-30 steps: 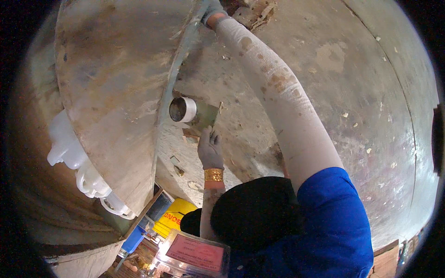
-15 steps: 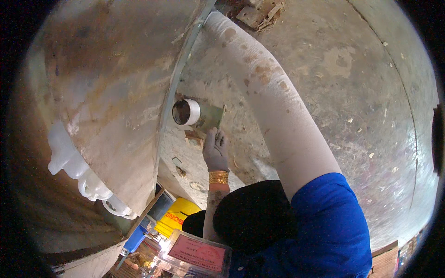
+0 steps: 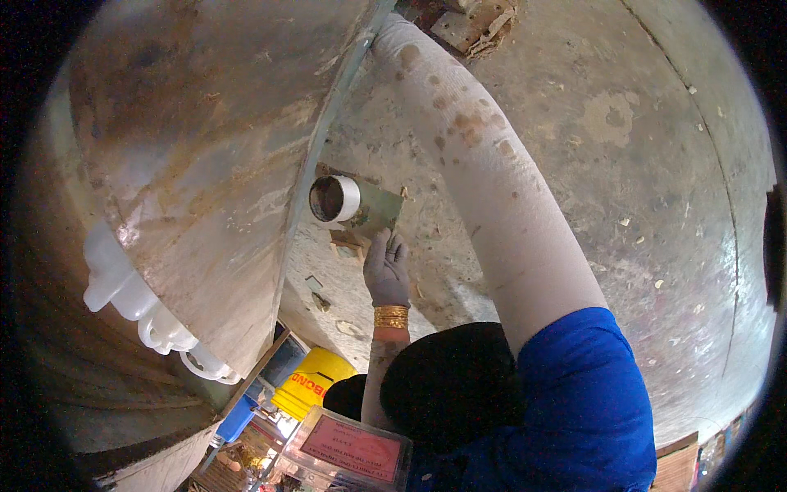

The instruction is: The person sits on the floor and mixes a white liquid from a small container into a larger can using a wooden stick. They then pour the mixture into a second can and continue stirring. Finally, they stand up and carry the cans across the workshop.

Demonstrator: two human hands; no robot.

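My left hand (image 3: 386,269), in a grey glove with gold bangles at its wrist, has its fingers curled at the near corner of a flat green board (image 3: 379,207). On or against the board's left end is a short white cylinder (image 3: 335,198) with a dark brown inside. My right arm, in a stained white sleeve (image 3: 479,156), reaches up and forward to the edge of a large worn panel (image 3: 205,156). The right hand is hidden beyond that edge, so what it touches does not show.
Broken wooden pieces (image 3: 471,29) lie at the far end of the stained concrete floor (image 3: 631,164). White plastic jugs (image 3: 135,291) stand left of the panel. A yellow bucket (image 3: 310,381) is at lower left, near a hanging clear badge holder (image 3: 348,451).
The whole view has shifted slightly, so the panel edge, board and floor pieces sit a little further right. My left hand stays at the board's corner, and the right arm keeps its reach.
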